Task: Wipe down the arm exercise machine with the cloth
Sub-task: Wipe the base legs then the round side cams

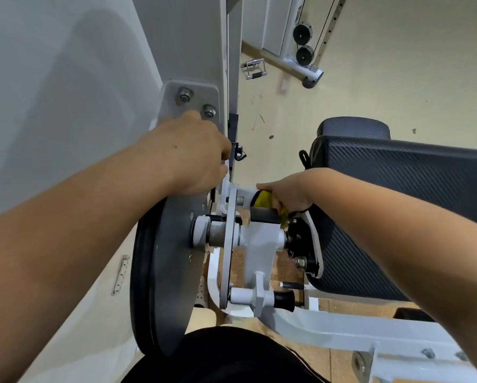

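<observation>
The arm exercise machine has a white pivot frame point(259, 244), a grey cam disc point(171, 272) with a black rim and a black textured arm pad point(397, 189). My right hand point(290, 194) grips a yellow cloth point(263, 199) wrapped over a bar at the top of the pivot, just left of the pad. My left hand point(193, 158) rests on the upper edge of the cam disc with fingers curled over it, below a grey bolted plate point(196, 103). The fingertips of both hands are hidden.
A tall grey shroud point(193, 37) rises beside my left hand. A cable station with two black pulleys point(303, 42) stands at the back, and a metal cable handle point(255, 69) lies on the floor. The white base frame point(328, 324) runs lower right.
</observation>
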